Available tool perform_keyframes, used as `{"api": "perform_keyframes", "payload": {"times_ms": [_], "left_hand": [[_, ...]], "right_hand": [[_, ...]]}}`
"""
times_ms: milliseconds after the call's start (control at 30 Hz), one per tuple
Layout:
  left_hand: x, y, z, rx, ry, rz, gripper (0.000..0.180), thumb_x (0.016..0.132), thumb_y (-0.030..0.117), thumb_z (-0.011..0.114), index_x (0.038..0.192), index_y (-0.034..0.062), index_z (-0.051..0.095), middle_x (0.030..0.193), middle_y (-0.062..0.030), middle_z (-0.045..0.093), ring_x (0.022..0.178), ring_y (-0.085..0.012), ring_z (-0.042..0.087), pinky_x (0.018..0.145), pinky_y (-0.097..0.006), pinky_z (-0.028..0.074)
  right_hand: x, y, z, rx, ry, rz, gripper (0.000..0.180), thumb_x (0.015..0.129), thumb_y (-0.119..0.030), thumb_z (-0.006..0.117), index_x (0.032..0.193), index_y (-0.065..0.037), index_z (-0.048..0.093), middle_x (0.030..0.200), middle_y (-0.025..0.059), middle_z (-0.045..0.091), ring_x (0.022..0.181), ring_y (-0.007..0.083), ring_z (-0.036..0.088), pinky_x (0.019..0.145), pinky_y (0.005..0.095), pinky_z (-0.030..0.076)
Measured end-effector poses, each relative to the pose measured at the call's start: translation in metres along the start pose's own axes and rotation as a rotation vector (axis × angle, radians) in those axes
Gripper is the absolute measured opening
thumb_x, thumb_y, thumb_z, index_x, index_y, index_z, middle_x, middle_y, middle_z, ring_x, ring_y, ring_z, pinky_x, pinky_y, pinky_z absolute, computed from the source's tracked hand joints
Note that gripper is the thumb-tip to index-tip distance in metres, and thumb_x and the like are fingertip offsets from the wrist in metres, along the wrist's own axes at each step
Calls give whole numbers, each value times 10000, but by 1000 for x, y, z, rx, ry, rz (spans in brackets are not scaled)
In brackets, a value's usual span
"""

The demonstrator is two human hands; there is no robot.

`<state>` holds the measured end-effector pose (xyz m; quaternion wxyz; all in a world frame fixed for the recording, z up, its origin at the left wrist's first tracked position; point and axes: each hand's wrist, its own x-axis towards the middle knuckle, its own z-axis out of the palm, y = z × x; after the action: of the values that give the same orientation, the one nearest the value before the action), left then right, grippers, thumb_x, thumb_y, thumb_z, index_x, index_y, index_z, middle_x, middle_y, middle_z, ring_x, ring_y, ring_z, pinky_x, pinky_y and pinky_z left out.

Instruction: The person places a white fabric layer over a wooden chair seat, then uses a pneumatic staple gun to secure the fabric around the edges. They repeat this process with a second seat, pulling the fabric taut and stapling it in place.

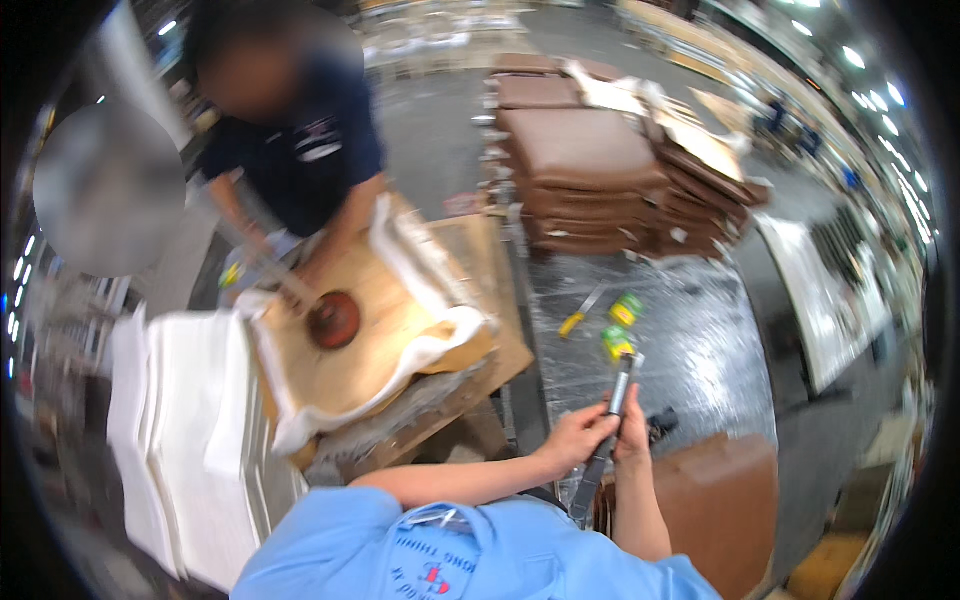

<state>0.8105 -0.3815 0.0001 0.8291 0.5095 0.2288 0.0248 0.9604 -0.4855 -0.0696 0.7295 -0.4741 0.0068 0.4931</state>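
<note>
Both of my hands are on a long, narrow, dark bar-shaped tool with a silvery upper section; its exact kind is unclear. My left hand closes round its middle from the left side. Higher up, my right hand grips it from the right, fingers closed. The tool's upper end reaches toward two small green-and-yellow boxes on the dark, film-covered table. A yellow-handled tool with a thin pale shaft lies left of the boxes. A small black object sits right of my right hand.
Stacked brown padded panels stand at the table's far end, more brown panels near my right. Leftward, a co-worker leans over a wooden panel edged with white padding, bearing a round red object. White sheets stand nearby.
</note>
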Motion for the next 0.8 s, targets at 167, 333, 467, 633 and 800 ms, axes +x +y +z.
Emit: {"api": "perform_keyframes", "payload": {"times_ms": [167, 333, 467, 633, 800], "left_hand": [[-36, 6, -20, 437, 18, 60, 958, 996, 488, 821, 1696, -5, 392, 1523, -246, 581, 1468, -350, 527, 1247, -461, 407], [-36, 8, -20, 428, 289, 392, 719, 1055, 358, 753, 1591, -33, 475, 1488, -246, 592, 1398, -336, 584, 1195, -438, 450], [-39, 39, -46, 389, 573, 537, 595, 1081, 354, 720, 1485, -29, 508, 1343, -265, 682, 1240, -381, 690, 1041, -459, 530], [-75, 59, -77, 354, 545, 465, 530, 1122, 378, 667, 1455, -13, 535, 1088, -212, 767, 989, -350, 780, 877, -448, 589], [-108, 74, -119, 163, 233, 531, 536, 1144, 430, 631, 1463, 8, 541, 1074, -166, 768, 953, -256, 762, 858, -390, 587]], "right_hand": [[15, -34, 36, 163, 60, -162, 516, 1155, -584, 537, 1290, -105, 676, 1078, 43, 742, 966, 194, 732, 839, 390, 615], [28, -57, 85, -49, -56, -167, 496, 1148, -577, 568, 1233, -103, 691, 981, -10, 681, 925, 140, 673, 850, 334, 575], [7, -19, 145, -346, -106, -177, 537, 1141, -583, 583, 1227, -63, 688, 1026, 4, 700, 963, 133, 667, 850, 325, 558], [-9, 11, 167, -385, -178, -207, 468, 1166, -492, 585, 1271, -43, 667, 1125, 38, 734, 991, 135, 689, 857, 304, 574], [-38, 15, 184, -325, -316, -226, 478, 1096, -388, 736, 1371, -16, 616, 1002, 66, 722, 868, 151, 699, 777, 332, 591]]}}
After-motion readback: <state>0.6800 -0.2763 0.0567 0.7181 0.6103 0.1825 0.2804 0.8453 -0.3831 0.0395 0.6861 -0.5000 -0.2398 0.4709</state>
